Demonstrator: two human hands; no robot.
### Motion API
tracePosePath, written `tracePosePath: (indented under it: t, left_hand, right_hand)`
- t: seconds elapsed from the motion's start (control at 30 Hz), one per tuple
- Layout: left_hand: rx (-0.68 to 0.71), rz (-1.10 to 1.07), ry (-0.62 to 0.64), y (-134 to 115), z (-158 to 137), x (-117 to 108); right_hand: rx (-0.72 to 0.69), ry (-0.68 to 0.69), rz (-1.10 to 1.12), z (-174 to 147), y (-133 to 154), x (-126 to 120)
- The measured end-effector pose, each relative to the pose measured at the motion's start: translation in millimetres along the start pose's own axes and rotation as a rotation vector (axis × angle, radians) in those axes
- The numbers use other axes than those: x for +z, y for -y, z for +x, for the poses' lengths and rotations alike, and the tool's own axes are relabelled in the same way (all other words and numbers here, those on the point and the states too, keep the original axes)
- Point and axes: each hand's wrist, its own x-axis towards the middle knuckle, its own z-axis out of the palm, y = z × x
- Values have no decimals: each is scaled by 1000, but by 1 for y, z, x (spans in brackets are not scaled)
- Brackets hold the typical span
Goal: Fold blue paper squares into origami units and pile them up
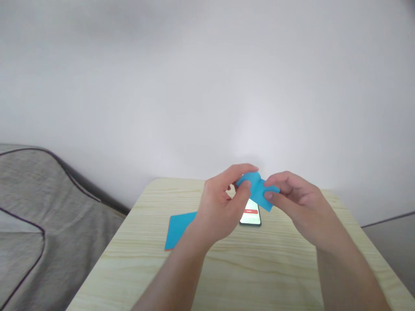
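A small piece of blue paper (261,195) with a crease near its middle is held up between both hands, above the table. My left hand (225,201) pinches its left end between thumb and fingers. At the right end, the thumb and fingertips of my right hand (300,203) are closed on the paper. Under my left forearm lies a stack of blue paper (180,227) with an orange edge at the bottom; its right part is hidden by the hand and arm.
Behind the held paper a phone (250,218) with a lit screen lies on the light wooden table (259,263), partly covered. A pale wall (194,95) rises behind the table. Grey fabric with dark piping (71,224) stands at the left.
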Motion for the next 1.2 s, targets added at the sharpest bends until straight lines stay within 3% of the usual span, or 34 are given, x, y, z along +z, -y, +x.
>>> tracePosePath:
  t: [0.1, 0.23, 0.33, 0.43, 0.5, 0.67, 1.07, 1.2]
  left_hand:
    - [-74, -40, 82, 0, -6, 2]
    - [-226, -88, 111, 6, -27, 9]
    - [-311, -69, 110, 14, -55, 16]
    - [-369, -44, 122, 23, -93, 23]
    - [-410, -48, 156, 28, -120, 27]
    - [-537, -48, 260, 37, -170, 33]
    - [-395, 189, 346, 45, -186, 36]
    - [-272, 322, 410, 47, -190, 35]
  right_hand:
    - [-29, 18, -148, -13, -7, -11]
    - [-204, 41, -351, -43, -26, -16]
    - [-366, 24, -585, -71, -45, -6]
    - [-506, -28, -675, -101, -70, 10]
    - [-546, -35, -663, -121, -88, 18]
    - [-513, 127, -676, -157, -119, 25]
    - [-477, 142, -675, -175, -136, 26]
    - [-452, 169, -677, -178, -140, 27]
